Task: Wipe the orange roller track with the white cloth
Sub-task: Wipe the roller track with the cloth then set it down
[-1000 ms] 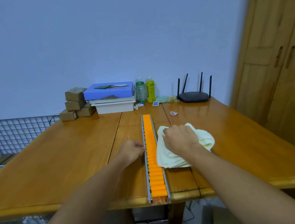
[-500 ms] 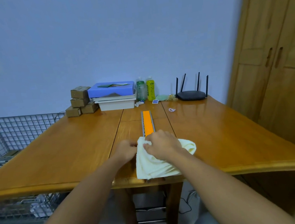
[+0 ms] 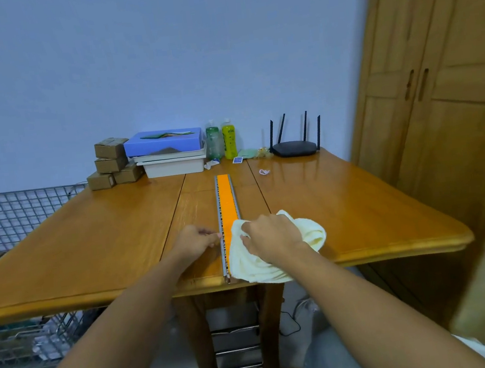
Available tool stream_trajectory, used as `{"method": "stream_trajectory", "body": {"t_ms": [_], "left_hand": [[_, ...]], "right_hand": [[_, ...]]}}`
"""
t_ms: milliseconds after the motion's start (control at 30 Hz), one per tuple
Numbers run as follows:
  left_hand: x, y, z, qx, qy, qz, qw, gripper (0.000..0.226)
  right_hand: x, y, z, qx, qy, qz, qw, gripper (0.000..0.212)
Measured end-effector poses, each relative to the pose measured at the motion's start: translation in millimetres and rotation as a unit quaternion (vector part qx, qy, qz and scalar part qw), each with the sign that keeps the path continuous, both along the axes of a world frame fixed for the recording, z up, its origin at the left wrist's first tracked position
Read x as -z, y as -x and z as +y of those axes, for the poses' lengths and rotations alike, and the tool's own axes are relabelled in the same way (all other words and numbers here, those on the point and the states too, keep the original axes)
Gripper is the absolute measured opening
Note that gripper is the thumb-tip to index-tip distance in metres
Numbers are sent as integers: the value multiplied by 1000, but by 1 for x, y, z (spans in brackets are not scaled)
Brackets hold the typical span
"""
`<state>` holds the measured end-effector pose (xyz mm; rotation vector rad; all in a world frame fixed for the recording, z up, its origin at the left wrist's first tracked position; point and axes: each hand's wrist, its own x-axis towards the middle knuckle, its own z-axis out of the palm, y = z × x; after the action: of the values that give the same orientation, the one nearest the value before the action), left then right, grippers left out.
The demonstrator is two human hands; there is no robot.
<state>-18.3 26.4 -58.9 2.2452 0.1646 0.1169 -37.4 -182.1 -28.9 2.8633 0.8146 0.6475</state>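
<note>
The left hand (image 3: 195, 241) pinches the track (image 3: 226, 204) rail – apparently steadying it on the desk (image 3: 90, 240) – while the right hand (image 3: 271, 236), grip clamped on the cloth (image 3: 250, 261), presses it over the track's near end.

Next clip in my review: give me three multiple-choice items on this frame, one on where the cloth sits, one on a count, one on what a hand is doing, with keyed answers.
1. Where does the white cloth lie on the orange roller track?
A. far end by the bottles
B. near end at the table edge
C. off the table

2. How many antennas stand on the black router?
A. two
B. four
C. six

3. What is the left hand doing?
A. resting against the track's metal side rail
B. lifting a box
C. holding a bottle

Answers: 1 B, the cloth covers the near end under the right hand; 2 B, four upright rods show; 3 A, its fingertips meet the rail.
</note>
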Motion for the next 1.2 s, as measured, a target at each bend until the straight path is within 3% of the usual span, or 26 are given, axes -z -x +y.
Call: {"method": "stream_trajectory", "body": {"t_ms": [533, 1200], "left_hand": [[0, 2, 1, 19, -8, 8, 1000, 25], [-8, -7, 7, 65, -9, 25, 998, 13]], "right_hand": [[20, -8, -40, 18, 2, 24, 1000, 36], [-20, -50, -61, 63, -62, -52, 995, 38]]}}
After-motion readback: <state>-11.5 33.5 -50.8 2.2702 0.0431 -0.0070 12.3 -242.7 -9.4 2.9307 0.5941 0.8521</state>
